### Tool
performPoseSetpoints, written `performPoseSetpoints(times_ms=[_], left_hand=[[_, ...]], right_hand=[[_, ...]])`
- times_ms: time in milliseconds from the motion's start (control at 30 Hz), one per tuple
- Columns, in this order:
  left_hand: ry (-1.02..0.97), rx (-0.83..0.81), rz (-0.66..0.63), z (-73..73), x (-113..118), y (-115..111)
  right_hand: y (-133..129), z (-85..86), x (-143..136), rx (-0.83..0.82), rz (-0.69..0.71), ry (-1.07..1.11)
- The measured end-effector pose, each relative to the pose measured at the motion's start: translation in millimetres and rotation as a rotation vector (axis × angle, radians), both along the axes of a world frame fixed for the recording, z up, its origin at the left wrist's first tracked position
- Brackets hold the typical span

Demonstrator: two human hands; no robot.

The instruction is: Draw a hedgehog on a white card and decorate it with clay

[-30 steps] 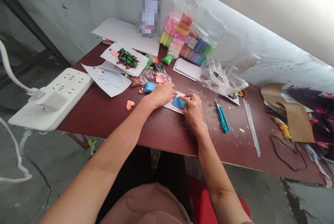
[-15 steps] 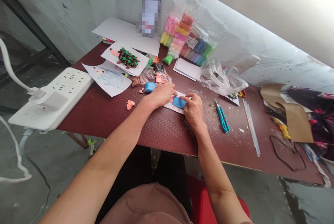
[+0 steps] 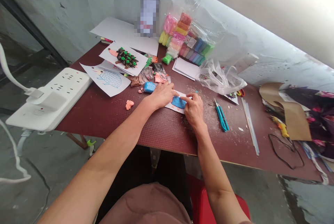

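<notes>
A flat patch of blue clay (image 3: 178, 102) covers part of a white card (image 3: 171, 106) that lies on the table in front of me. Small orange marks show on the card below the clay. My left hand (image 3: 163, 95) rests over the card's left end, fingers stretched and low. From the right, my right hand (image 3: 194, 107) presses a straight index finger onto the clay's edge; its other fingers are loosely bent and hold nothing I can see. Just behind my left hand is a wrapped block of blue clay (image 3: 149, 87). A lump of pink clay (image 3: 129, 104) sits farther left.
Seed hedgehog card (image 3: 125, 57) and hedgehog drawing (image 3: 108, 78) lie at left, near a power strip (image 3: 49, 102). Behind are packs of coloured clay (image 3: 186, 39) and a plastic bag (image 3: 221, 78). Blue-handled snips (image 3: 221, 118), glue sticks (image 3: 250, 126) and a yellow glue gun (image 3: 280, 126) lie right.
My right index finger has shifted slightly over the blue clay, and the patch looks a little more spread. My left hand stays on the card. The whole view has moved slightly.
</notes>
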State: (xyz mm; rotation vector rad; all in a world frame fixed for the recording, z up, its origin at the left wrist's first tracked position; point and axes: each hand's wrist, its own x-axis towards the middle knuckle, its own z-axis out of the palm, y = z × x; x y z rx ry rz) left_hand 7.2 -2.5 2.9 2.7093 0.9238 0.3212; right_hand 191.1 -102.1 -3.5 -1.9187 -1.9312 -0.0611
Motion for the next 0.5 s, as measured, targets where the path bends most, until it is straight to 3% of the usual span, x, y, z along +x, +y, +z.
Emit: performPoseSetpoints(times_ms=[167,400,500], left_hand=[[-0.002,-0.036,-0.005,0.2,2.3,-3.4],[0.073,-0.118,0.025,13.8,2.1,-8.4],[0.069,-0.085,0.013,10.3,1.8,-6.8]], right_hand=[[-3.3,-1.0,2.9,0.023,-0.014,-0.014],[-7.6,-1.0,6.3,0.045,-0.036,-0.001],[-9.5,-1.0,6.2,0.013,-0.019,-0.016]])
